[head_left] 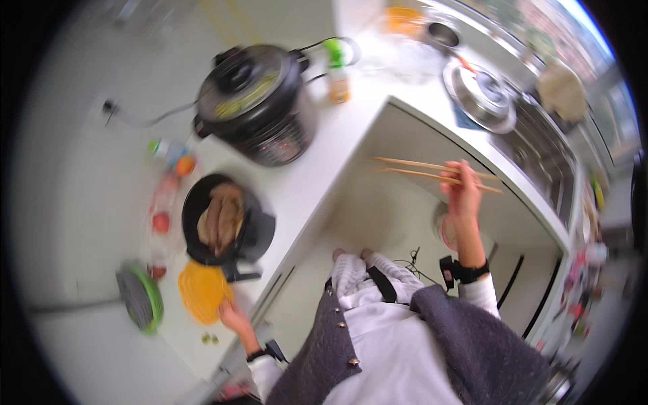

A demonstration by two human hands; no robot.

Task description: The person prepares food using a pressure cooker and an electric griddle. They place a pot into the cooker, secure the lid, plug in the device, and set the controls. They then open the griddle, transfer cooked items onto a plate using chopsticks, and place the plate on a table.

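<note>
My left hand (234, 316) grips the edge of a yellow plate (202, 293) at the counter, just below a black air fryer basket (190, 223). Inside that basket lie several brownish sausage-like pieces of food (223, 217) on a pale round layer. Away from the counter, above the floor, my right hand (461, 190) holds a pair of wooden chopsticks (415, 164), their tips apart with nothing between them. Motion blurs the picture somewhat.
A black electric pressure cooker (258, 106) with a see-through lid stands on the white counter (339, 136). Near it are a green-capped bottle (337, 76) and several fruits. A metal lid (478, 96) lies by the sink (536, 157). Green and grey stacked dishes (142, 298) stand at the left.
</note>
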